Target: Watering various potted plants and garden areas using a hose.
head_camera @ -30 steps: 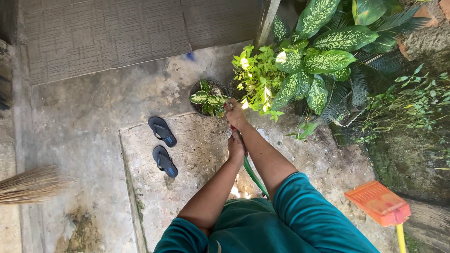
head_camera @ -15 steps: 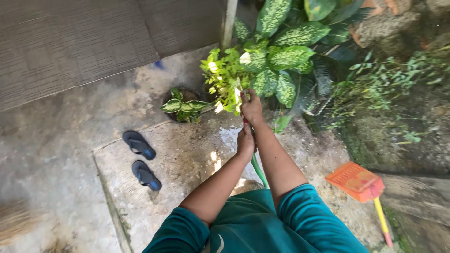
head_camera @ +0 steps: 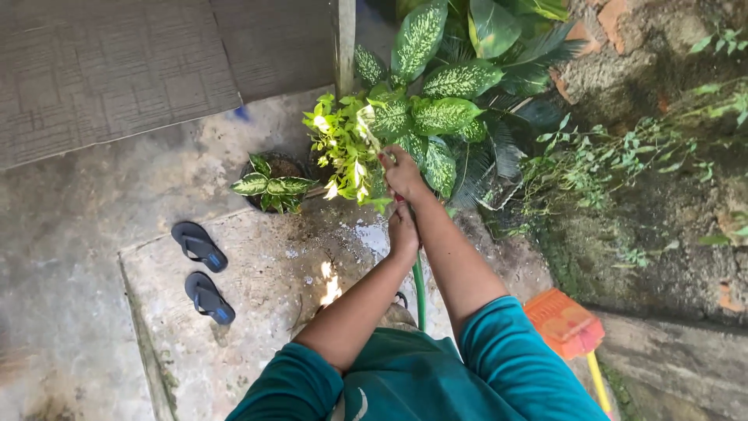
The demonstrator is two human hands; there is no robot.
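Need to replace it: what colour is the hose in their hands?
Green hose, clearest in the head view.

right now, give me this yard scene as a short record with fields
setting: outdoor concrete slab beside a wall and garden plants
right hand: wrapped around the end of the green hose, held up at the light green leafy plant
left hand: gripping the hose just behind the right hand
plants: small potted plant to the left; large speckled-leaf plant behind
ground: wet patch under the hands
nearby: pair of dark flip-flops on the slab; orange dustpan with a yellow handle at right
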